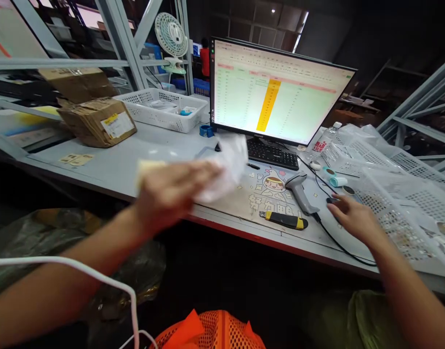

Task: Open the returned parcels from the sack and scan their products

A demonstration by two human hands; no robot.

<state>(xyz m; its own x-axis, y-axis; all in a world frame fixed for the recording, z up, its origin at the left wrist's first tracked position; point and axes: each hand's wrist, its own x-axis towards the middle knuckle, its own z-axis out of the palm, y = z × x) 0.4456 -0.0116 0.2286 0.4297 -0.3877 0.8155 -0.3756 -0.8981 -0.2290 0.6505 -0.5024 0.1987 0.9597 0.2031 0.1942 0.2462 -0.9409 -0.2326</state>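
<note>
My left hand (pixel 171 186), smeared by motion, is closed on a white plastic bag (pixel 226 167) above the front of the desk. What the bag contains cannot be made out. A pale yellow piece (pixel 148 169) shows behind the same hand, too blurred to name. On the right, my right hand (pixel 353 215) rests over a dark computer mouse (pixel 331 199), fingers curled on it. Between the hands lie a grey barcode scanner (pixel 301 194) and a black and yellow utility knife (pixel 284 219) on a printed desk mat (pixel 244 194).
A monitor (pixel 277 92) showing a spreadsheet stands behind a black keyboard (pixel 273 154). To the left are a cardboard box (pixel 99 121) and a white basket (pixel 164 109). More white baskets (pixel 389 208) and a bottle (pixel 326 138) crowd the right. A white cable (pixel 80 266) crosses the lower left.
</note>
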